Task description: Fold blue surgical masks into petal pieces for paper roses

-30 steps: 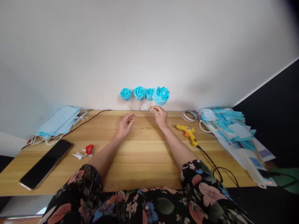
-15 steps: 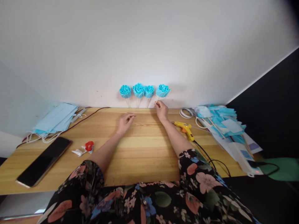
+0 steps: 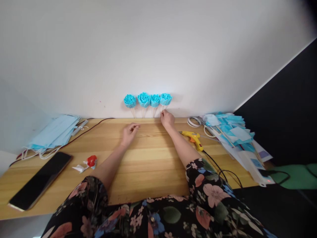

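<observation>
Near the wall, my right hand (image 3: 167,119) is closed, pinching the stick stem of a blue paper-like flower (image 3: 165,99). This flower is at the right end of a row, close beside another blue flower (image 3: 155,100). A fuller blue flower (image 3: 144,99) and a round blue flower (image 3: 129,100) lean on the wall further left, their stems down at the table's back edge. My left hand (image 3: 129,133) is held over the table below the row, its fingers curled in toward the thumb with nothing visible in them.
On the left are a stack of blue face masks (image 3: 55,132), a phone (image 3: 41,180) and red and white scraps (image 3: 91,161). At right lie a yellow hot glue gun (image 3: 193,138), tape rolls (image 3: 194,122), cut blue pieces (image 3: 237,130) and a power strip (image 3: 254,167).
My right hand has brought the rightmost flower down and left, from held in front of the wall to beside the other flowers. The left hand has stayed nearly in place, fingers curled.
</observation>
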A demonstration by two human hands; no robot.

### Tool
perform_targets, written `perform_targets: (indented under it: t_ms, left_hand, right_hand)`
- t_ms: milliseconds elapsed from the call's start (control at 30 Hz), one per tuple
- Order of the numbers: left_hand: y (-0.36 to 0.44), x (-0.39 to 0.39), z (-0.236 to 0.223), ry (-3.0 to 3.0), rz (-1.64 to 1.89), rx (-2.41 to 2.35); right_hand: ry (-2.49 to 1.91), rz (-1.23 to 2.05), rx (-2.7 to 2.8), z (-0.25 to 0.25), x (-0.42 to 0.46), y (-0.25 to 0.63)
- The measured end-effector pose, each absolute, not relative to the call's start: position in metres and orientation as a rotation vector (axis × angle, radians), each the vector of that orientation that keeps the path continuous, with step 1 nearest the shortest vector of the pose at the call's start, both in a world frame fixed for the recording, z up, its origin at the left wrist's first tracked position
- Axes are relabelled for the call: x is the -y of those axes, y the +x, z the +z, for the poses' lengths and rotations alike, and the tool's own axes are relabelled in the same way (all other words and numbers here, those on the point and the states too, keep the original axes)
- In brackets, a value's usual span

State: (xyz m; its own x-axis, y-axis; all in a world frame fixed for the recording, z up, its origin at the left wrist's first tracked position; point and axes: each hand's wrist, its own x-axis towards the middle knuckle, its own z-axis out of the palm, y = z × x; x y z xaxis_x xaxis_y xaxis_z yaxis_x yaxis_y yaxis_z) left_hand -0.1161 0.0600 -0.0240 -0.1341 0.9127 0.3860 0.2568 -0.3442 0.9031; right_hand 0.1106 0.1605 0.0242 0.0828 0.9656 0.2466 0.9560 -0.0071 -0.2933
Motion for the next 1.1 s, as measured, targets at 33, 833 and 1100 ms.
perform_targets:
  t_ms: [33, 833, 1100]
  left_hand:
    - [-0.116, -0.060, -0.024, 1.568, 1.519, -1.325]
    - [-0.120, -0.066, -0.032, 1.436, 1.515, -1.341]
    - [-0.120, -0.066, -0.031, 1.412, 1.509, -1.352]
  right_hand:
    - [-2.006, 0.031, 1.900, 0.026, -0.160, 0.110]
    - [-2.093, 0.006, 1.995, 0.045, -0.158, 0.103]
    - [-2.084, 0.020, 1.985, 0.045, -0.158, 0.100]
